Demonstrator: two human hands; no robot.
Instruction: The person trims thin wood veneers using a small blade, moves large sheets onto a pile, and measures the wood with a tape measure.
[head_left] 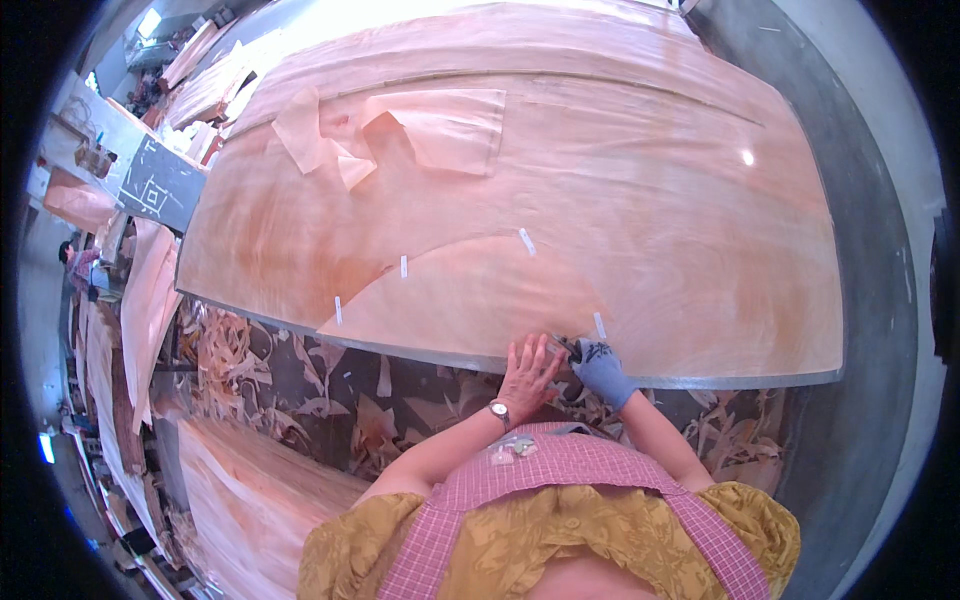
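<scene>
A wide, thin sheet of pinkish wood veneer (700,250) covers the table in front of me. On its near part lies a rounded veneer patch (465,295), with white tape strips (404,267) along its curved edge. My left hand (530,374), bare and with a watch at the wrist, lies with fingers spread on the patch by the table's near edge. Just right of it, my right hand (604,373) wears a blue-grey glove and is closed around a small dark hand tool (568,346). The tool's tip points toward my left fingers; its exact kind is unclear.
Loose veneer pieces (440,130) lie on the sheet's far left. A metal edge (710,381) runs along the table's near side. Torn veneer scraps (235,350) litter the floor below. A veneer stack (250,490) stands at lower left. Another person (82,265) is at far left.
</scene>
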